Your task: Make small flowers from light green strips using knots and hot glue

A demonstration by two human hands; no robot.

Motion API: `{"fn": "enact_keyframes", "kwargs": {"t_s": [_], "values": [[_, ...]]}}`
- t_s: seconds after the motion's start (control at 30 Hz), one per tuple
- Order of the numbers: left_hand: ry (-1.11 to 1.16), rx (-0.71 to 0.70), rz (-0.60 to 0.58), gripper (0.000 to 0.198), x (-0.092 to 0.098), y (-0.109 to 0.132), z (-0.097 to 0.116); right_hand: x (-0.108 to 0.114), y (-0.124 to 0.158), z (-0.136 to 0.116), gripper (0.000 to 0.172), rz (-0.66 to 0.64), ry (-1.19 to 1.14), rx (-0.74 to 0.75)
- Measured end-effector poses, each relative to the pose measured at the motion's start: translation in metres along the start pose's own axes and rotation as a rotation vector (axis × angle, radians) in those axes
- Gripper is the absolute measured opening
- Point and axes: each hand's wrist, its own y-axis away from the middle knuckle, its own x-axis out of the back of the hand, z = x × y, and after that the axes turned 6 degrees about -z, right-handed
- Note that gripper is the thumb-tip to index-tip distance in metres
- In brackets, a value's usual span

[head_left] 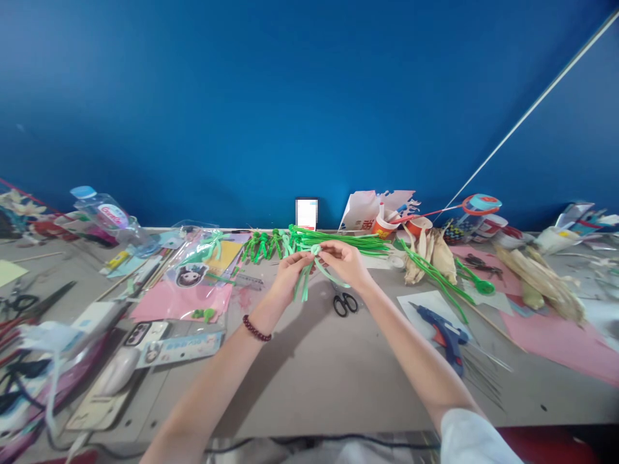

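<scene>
Presently, through my head camera, I see both hands busy. Left hand point(291, 269): fingertips pinched on a pale green knot of soft, flat strips point(315, 250). Right hand point(344, 261): pinching the same knot from its side. Knot sits between the fingertips, loose ends dangling below. Just beyond the right hand, long thin bright-green stems point(363, 243); below it, black-handled scissors point(344, 298) on the grey tabletop point(309, 380).

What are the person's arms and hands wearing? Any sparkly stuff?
The left hand and right hand wear no gloves. A shiny, dark red beaded bracelet circles the left wrist. A whitish sleeve shows on the right arm; none shows on the left.
</scene>
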Motion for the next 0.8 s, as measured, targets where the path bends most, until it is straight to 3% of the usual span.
{"fn": "enact_keyframes", "kwargs": {"t_s": [0.37, 0.57, 0.8], "values": [[0.002, -0.033, -0.063, 0.017, 0.001, 0.001, -0.004, -0.002, 0.003, 0.002, 0.018, 0.061, 0.096, 0.068], [0.167, 0.013, -0.046, 0.023, 0.010, -0.008, -0.015, 0.002, 0.005, -0.008, 0.019, -0.096, 0.077, -0.083], [0.387, 0.037, -0.017, 0.026, 0.011, -0.009, -0.019, -0.009, 0.017, -0.017, 0.020, -0.278, 0.031, -0.140]]}}
